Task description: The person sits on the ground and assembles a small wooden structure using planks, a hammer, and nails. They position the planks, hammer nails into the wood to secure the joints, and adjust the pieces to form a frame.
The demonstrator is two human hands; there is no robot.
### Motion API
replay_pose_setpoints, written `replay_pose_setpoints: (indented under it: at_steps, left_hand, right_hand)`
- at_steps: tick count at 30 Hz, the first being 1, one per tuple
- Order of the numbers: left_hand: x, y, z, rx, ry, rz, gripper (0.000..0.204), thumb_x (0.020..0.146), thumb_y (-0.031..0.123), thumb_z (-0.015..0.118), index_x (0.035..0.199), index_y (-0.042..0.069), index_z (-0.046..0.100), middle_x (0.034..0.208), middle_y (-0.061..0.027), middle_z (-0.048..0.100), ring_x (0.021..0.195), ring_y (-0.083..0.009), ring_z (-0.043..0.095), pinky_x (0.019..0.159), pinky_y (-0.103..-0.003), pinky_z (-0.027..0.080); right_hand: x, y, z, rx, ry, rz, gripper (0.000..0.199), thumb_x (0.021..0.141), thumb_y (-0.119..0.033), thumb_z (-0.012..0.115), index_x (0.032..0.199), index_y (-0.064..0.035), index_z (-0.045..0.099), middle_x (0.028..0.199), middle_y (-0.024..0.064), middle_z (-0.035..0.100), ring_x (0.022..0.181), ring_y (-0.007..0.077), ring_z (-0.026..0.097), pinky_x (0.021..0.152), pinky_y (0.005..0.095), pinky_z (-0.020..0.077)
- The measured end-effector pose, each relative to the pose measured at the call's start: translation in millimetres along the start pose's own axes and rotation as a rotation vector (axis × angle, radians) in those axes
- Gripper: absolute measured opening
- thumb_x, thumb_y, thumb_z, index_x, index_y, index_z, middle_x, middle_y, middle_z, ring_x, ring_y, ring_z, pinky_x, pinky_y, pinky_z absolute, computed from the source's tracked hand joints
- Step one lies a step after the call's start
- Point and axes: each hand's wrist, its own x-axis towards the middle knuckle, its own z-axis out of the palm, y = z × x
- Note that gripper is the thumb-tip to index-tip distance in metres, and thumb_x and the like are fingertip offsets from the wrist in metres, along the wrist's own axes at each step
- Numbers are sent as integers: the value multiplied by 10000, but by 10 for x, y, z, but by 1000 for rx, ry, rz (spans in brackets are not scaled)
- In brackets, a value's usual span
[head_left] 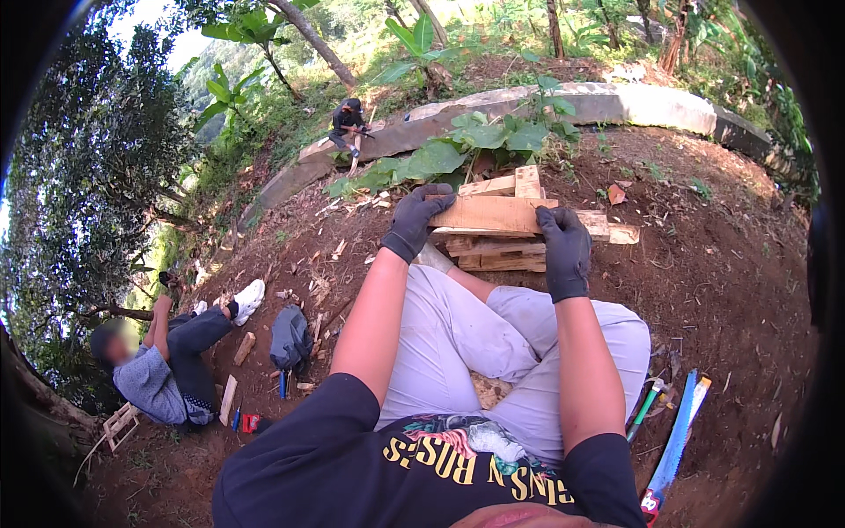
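Observation:
A flat, light-brown wooden board (495, 215) is held level in front of me, over my crossed legs. My left hand (417, 222), in a dark glove, grips its left end with the thumb along the upper edge. At the right end, my right hand (564, 250), gloved the same way, pinches the board between thumb and fingers. Just beyond and below it lies a stack of cut wood pieces (502, 261), partly hidden by the board. A short block (528, 182) shows above the board's far edge.
On the right lie a blue-bladed saw (673, 449) and a green-handled tool (647, 407). A grey cloth bag (291, 339) and wood scraps lie left. One person (167, 370) sits at left; another (349, 125) sits farther off near a curved concrete edge (598, 104).

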Motion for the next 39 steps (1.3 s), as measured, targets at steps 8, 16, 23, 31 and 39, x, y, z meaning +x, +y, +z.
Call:
replay_pose_setpoints:
  at_steps: [8, 16, 23, 31, 39]
  left_hand:
    - [263, -167, -7, 310, 392, -103, 421, 1063, 431, 648, 1138, 37, 774, 1079, -81, 786, 975, -197, 746, 892, -335, 598]
    - [76, 13, -100, 718, 569, 559, 406, 1109, 286, 574, 1429, 38, 587, 1340, -171, 710, 1216, -294, 701, 1061, -431, 555]
    - [383, 444, -203, 1566, 258, 411, 665, 1137, 499, 371, 1552, 1, 521, 1530, -260, 584, 1415, -429, 554, 1197, -506, 424]
    - [75, 641, 132, 1054, 80, 861, 606, 1035, 379, 703, 1487, -1, 563, 1383, -252, 673, 1235, -415, 667, 1066, -516, 522]
    - [14, 209, 1063, 1384, -535, 552, 843, 866, 455, 829, 1572, 118, 515, 1507, -179, 608, 1403, -361, 579, 1187, -470, 456]
  right_hand:
    - [-45, 93, 57, -65, 9, -85, 391, 951, -405, 814, 990, -22, 746, 824, 125, 739, 756, 250, 668, 763, 424, 528]
    - [117, 141, -68, 44, 88, -46, 319, 972, -334, 800, 943, -22, 744, 804, 108, 713, 739, 237, 631, 752, 397, 515]
    - [-68, -229, -87, -76, 97, -339, 181, 950, -162, 813, 903, -4, 738, 876, 96, 722, 851, 237, 678, 864, 400, 532]
    - [-35, -415, -204, -160, 131, -513, 147, 951, -126, 806, 900, -3, 744, 852, 84, 717, 858, 218, 665, 1013, 404, 529]
    - [54, -38, -86, 258, 62, 122, 223, 995, -226, 802, 924, -21, 748, 830, -2, 698, 786, 99, 564, 767, 292, 483]
